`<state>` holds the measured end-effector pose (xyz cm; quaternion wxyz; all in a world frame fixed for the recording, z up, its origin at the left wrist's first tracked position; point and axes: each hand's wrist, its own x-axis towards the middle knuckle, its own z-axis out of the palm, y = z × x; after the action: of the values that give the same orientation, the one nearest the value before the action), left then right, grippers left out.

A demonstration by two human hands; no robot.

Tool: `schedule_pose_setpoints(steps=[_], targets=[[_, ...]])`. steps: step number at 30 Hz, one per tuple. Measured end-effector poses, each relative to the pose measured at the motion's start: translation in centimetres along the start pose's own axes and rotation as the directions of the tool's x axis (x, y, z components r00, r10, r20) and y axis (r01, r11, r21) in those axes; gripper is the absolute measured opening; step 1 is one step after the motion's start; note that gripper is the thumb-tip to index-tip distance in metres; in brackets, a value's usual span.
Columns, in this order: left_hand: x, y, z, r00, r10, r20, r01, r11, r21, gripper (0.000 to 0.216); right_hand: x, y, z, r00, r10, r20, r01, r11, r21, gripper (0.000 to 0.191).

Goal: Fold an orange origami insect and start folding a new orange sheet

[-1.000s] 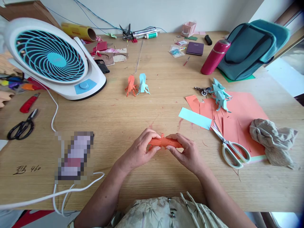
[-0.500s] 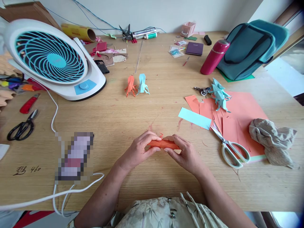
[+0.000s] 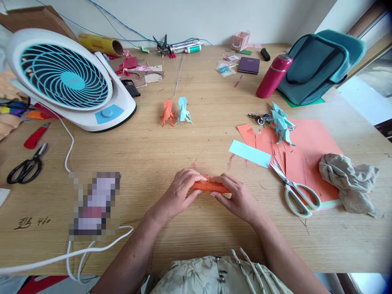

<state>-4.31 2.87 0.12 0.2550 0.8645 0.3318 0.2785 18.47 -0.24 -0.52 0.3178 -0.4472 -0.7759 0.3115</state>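
Between my two hands is a long, folded piece of orange paper (image 3: 210, 187), held level just above the table near its front. My left hand (image 3: 180, 192) pinches its left end between thumb and fingers. At the other end, my right hand (image 3: 234, 194) grips it the same way, thumb below and fingers above. A small curled bit of orange paper pokes up at the middle of the upper edge. Farther back stand an orange origami figure (image 3: 168, 111) and a light blue origami figure (image 3: 183, 109), both with thin legs.
To the right lie a light blue paper strip (image 3: 249, 153), white-handled scissors (image 3: 301, 198), orange sheets (image 3: 318, 139), blue origami figures (image 3: 281, 122) and a crumpled cloth (image 3: 349, 179). A fan (image 3: 70, 81), black scissors (image 3: 27, 167) and a blurred phone (image 3: 96, 204) are left. A pink bottle (image 3: 274, 75) stands back right.
Both hands keep hold of the folded orange paper; my left thumb has drawn slightly left along it. The whole view has shifted a little.
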Motion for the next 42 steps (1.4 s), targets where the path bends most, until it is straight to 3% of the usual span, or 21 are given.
schedule_pose_setpoints(steps=[11, 16, 18, 25, 34, 38, 42], targets=[[-0.6, -0.7, 1.6, 0.999, -0.041, 0.010, 0.041, 0.999, -0.005, 0.041, 0.3, 1.0, 0.5, 0.995, 0.029, 0.100, -0.011, 0.984, -0.177, 0.028], [-0.5, -0.8, 0.3, 0.998, -0.059, -0.038, 0.060, 0.998, 0.031, 0.046, 0.2, 1.1, -0.2, 0.998, 0.045, 0.044, -0.043, 0.998, -0.034, 0.058], [-0.6, -0.8, -0.2, 0.995, -0.086, -0.041, 0.088, 0.994, 0.066, 0.047, 0.1, 1.2, -0.6, 0.998, 0.056, 0.011, -0.057, 0.998, 0.021, 0.060], [-0.6, -1.0, -0.5, 0.990, -0.138, 0.015, 0.133, 0.973, 0.187, 0.035, -0.1, 1.6, -1.9, 0.987, 0.092, -0.128, -0.081, 0.993, 0.086, 0.040], [-0.4, -0.8, 0.0, 0.988, -0.143, 0.053, 0.124, 0.958, 0.259, 0.022, 0.1, 1.1, -2.1, 0.980, 0.112, -0.165, -0.088, 0.985, 0.146, 0.026], [-0.4, -0.6, 0.1, 0.987, -0.161, 0.017, 0.153, 0.959, 0.237, 0.020, 0.1, 0.9, -2.2, 0.975, 0.105, -0.194, -0.077, 0.986, 0.148, 0.024], [-0.1, -0.6, 0.6, 0.965, -0.237, -0.116, 0.256, 0.948, 0.191, 0.019, 0.0, 0.6, -2.4, 0.965, 0.083, -0.249, -0.049, 0.989, 0.141, 0.023]])
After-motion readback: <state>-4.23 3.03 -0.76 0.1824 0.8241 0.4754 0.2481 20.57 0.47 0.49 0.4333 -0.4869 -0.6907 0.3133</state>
